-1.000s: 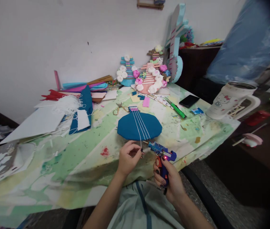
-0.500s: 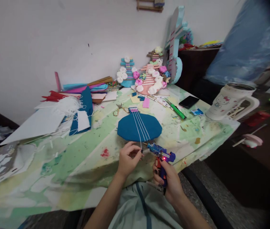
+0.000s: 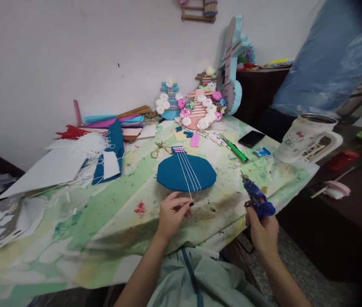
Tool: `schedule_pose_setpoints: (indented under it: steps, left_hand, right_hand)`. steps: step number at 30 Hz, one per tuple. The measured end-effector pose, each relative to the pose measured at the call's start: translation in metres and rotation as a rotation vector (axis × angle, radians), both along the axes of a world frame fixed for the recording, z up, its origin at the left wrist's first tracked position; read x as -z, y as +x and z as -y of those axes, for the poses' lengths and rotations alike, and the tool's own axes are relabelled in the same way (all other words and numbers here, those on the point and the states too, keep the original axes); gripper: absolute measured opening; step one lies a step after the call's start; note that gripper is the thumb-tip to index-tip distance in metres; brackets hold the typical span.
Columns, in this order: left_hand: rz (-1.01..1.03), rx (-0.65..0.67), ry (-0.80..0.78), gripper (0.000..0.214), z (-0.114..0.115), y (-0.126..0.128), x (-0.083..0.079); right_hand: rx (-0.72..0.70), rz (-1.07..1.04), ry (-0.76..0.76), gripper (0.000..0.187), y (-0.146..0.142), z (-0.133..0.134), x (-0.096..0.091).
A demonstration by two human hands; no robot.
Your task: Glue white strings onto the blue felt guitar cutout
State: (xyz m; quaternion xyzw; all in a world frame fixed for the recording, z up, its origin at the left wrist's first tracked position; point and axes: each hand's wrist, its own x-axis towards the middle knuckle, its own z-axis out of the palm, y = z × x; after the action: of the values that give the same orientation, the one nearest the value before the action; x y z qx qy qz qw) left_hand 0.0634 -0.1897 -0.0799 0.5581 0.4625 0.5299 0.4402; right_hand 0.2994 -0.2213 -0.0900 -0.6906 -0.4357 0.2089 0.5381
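A blue guitar-shaped body (image 3: 177, 170) lies on the table, with several white strings (image 3: 187, 171) running from its short pink-striped neck down to its near edge. My left hand (image 3: 172, 213) is just below that edge, thumb and fingertips pinched on the loose end of one string, which looks taut. Over the table's right front side, my right hand (image 3: 264, 232) is wrapped round a blue glue gun (image 3: 256, 198). The gun's tip points away from me, apart from the blue body. Its grip is mostly hidden by my fingers.
Scissors (image 3: 160, 149) lie behind the blue body. A green cutter (image 3: 237, 151), a phone (image 3: 251, 138) and a white mug (image 3: 305, 138) are to the right. White yarn (image 3: 91, 145) and card sheets (image 3: 46, 166) lie left; flower-decorated crafts (image 3: 169, 102) stand by the wall.
My right hand has carried the glue gun right, away from the blue body's near edge. My left hand stays nearly in place, still pinching the string.
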Motion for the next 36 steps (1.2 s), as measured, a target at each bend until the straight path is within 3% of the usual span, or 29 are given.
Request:
schedule_pose_setpoints:
  steps: [4, 7, 20, 30, 36]
  left_hand:
    - [-0.035, -0.010, 0.007, 0.021, 0.000, 0.002, -0.001]
    - [-0.049, -0.019, 0.020, 0.021, 0.000, 0.003, -0.002]
    - [-0.065, -0.001, 0.010, 0.021, 0.000, 0.003, -0.002]
    - [-0.093, -0.008, 0.039, 0.021, 0.000, 0.003, -0.003]
    - [-0.103, -0.021, 0.055, 0.018, 0.000, 0.003, -0.001]
  right_hand:
    - [0.073, 0.405, -0.117, 0.043, 0.031, -0.021, 0.007]
    - [0.061, 0.539, -0.115, 0.050, 0.046, -0.036, 0.007]
    - [0.121, 0.596, -0.194, 0.053, 0.064, -0.077, 0.000]
    - [0.091, 0.620, -0.180, 0.059, 0.066, -0.073, 0.007]
    - [0.040, 0.629, -0.124, 0.051, 0.073, -0.076, 0.011]
